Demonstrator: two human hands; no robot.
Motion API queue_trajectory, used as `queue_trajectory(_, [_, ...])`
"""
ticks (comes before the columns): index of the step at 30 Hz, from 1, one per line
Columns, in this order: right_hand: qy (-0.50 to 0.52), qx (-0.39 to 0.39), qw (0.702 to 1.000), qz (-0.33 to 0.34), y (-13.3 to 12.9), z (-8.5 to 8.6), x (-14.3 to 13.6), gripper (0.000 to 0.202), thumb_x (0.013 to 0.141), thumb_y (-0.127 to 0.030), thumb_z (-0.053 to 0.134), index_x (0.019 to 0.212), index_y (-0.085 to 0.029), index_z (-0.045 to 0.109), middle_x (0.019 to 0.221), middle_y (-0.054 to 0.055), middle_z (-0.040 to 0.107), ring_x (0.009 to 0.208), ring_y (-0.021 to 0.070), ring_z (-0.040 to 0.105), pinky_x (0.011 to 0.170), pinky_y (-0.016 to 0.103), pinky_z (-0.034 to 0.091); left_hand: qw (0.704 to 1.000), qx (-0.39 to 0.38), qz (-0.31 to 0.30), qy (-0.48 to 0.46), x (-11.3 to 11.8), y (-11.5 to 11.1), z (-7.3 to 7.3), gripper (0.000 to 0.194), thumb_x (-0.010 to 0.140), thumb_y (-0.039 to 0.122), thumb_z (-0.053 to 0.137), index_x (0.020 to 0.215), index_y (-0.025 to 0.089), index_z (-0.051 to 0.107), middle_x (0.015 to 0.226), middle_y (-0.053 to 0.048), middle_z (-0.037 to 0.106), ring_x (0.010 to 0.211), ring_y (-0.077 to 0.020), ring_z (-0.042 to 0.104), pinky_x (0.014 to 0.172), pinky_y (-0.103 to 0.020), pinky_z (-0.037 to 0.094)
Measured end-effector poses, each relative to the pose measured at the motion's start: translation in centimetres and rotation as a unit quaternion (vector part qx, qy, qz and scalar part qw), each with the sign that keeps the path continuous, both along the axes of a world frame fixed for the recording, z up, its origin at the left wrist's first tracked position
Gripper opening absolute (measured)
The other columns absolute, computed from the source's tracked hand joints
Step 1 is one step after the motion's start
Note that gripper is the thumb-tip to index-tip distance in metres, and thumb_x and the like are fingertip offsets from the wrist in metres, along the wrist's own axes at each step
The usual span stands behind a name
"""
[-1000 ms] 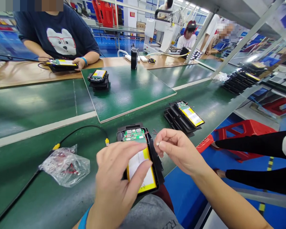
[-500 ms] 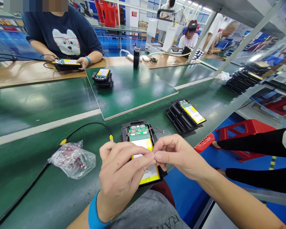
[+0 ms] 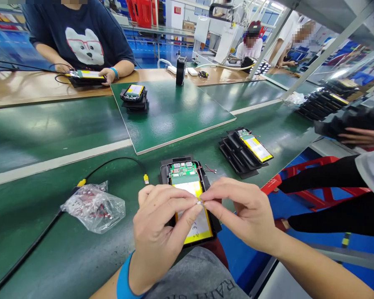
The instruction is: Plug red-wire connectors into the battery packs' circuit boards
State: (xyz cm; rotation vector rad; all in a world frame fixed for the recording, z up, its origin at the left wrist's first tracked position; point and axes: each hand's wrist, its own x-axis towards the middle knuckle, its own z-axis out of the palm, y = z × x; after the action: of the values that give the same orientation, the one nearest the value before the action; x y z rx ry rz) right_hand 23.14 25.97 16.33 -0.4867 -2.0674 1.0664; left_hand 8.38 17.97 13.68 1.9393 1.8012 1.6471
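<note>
Green counter [image 3: 65, 133] below, open device [image 3: 190, 199] at its near edge, long axis running away from the person. Above it, left hand [image 3: 157, 236] and right hand [image 3: 246, 216] meet, fingertips of both pinched shut on a tiny white connector [image 3: 200, 203], equally near.

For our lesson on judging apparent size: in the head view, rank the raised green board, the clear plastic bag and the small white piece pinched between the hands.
1. Raised green board, largest by far.
2. Clear plastic bag, though it lies nearer the camera.
3. Small white piece, tiny, pinched by left hand and right hand.
</note>
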Motion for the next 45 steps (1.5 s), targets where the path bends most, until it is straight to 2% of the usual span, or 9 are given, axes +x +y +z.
queue_trajectory(5, [0.001,0.102,0.994,-0.023,0.0,-0.4,-0.4,0.018,0.085,-0.008,0.055,0.091,-0.023,0.064,0.076,0.003,0.062,0.068,0.0180,0.058,0.059,0.030,0.048,0.998,-0.039,-0.011,-0.058,0.3,0.1,-0.4,0.012,0.076,0.015,0.063,0.080,0.027,0.061,0.080,0.005,0.066,0.078,-0.0126,0.059,0.077,-0.031,0.040])
queue_trajectory(9, [-0.047,0.184,0.981,-0.046,1.4,-0.7,-1.1,0.014,0.085,-0.009,0.054,0.085,-0.021,0.062,0.076,0.003,0.059,0.068,0.0173,0.056,0.061,0.030,0.046,0.996,-0.083,0.040,-0.023,-0.4,0.0,-1.0,0.013,0.076,0.027,0.064,0.088,0.027,0.059,0.096,0.002,0.066,0.093,-0.0168,0.057,0.086,-0.033,0.039])
queue_trajectory(13, [-0.140,0.284,0.947,-0.060,3.8,-0.9,-2.1,0.018,0.089,-0.012,0.048,0.077,-0.017,0.060,0.076,0.004,0.057,0.070,0.0180,0.053,0.062,0.030,0.044,0.979,-0.141,0.112,-0.097,-0.8,-0.4,-2.4,0.051,0.070,0.040,0.068,0.114,0.025,0.047,0.132,-0.006,0.047,0.120,-0.0255,0.043,0.100,-0.041,0.033])
queue_trajectory(16, [-0.209,0.331,0.919,-0.052,5.2,-0.9,-2.7,0.023,0.091,-0.015,0.044,0.074,-0.016,0.059,0.076,0.005,0.055,0.071,0.0185,0.050,0.061,0.030,0.042,0.964,-0.179,0.109,-0.162,-0.5,-0.5,-3.5,0.078,0.069,0.042,0.068,0.135,0.027,0.028,0.145,-0.007,0.030,0.132,-0.0286,0.029,0.108,-0.045,0.025])
queue_trajectory(19, [-0.246,0.360,0.899,-0.040,5.9,-0.8,-3.2,0.024,0.092,-0.015,0.043,0.073,-0.015,0.058,0.075,0.005,0.054,0.070,0.0185,0.048,0.061,0.030,0.041,0.951,-0.200,0.090,-0.217,0.0,-0.4,-4.2,0.091,0.069,0.040,0.068,0.142,0.030,0.014,0.149,-0.005,0.022,0.136,-0.0283,0.021,0.111,-0.046,0.020])
queue_trajectory(26, [-0.345,0.429,0.835,0.008,5.7,-0.3,-4.3,0.022,0.089,-0.011,0.049,0.069,-0.015,0.058,0.073,0.004,0.051,0.069,0.0183,0.045,0.057,0.029,0.039,0.913,-0.224,0.058,-0.337,0.3,-0.3,-4.7,0.091,0.069,0.036,0.069,0.142,0.035,0.014,0.150,-0.002,0.023,0.137,-0.0288,0.023,0.110,-0.047,0.025])
queue_trajectory(31, [-0.378,0.455,0.805,0.039,5.6,0.0,-4.8,0.020,0.088,-0.010,0.051,0.070,-0.014,0.057,0.073,0.005,0.050,0.069,0.0190,0.043,0.055,0.029,0.038,0.919,-0.222,0.051,-0.323,0.3,-0.4,-4.9,0.089,0.071,0.039,0.066,0.142,0.035,0.012,0.150,-0.002,0.024,0.136,-0.0276,0.024,0.112,-0.048,0.020])
queue_trajectory(40, [-0.410,0.526,0.734,0.129,5.4,1.8,-5.9,0.021,0.076,0.003,0.044,0.067,-0.012,0.055,0.067,0.008,0.044,0.062,0.0212,0.036,0.049,0.029,0.032,0.927,-0.236,0.050,-0.286,0.3,-0.3,-4.8,0.086,0.074,0.039,0.063,0.142,0.033,0.011,0.150,-0.003,0.024,0.136,-0.0252,0.026,0.111,-0.046,0.025])
queue_trajectory(45, [-0.391,0.541,0.732,0.139,5.4,1.4,-5.9,0.026,0.079,0.004,0.039,0.068,-0.011,0.056,0.066,0.008,0.044,0.060,0.0211,0.034,0.049,0.029,0.031,0.928,-0.233,0.052,-0.287,0.4,-0.4,-5.0,0.085,0.075,0.040,0.062,0.142,0.033,0.010,0.150,-0.002,0.023,0.135,-0.0246,0.027,0.109,-0.045,0.029])
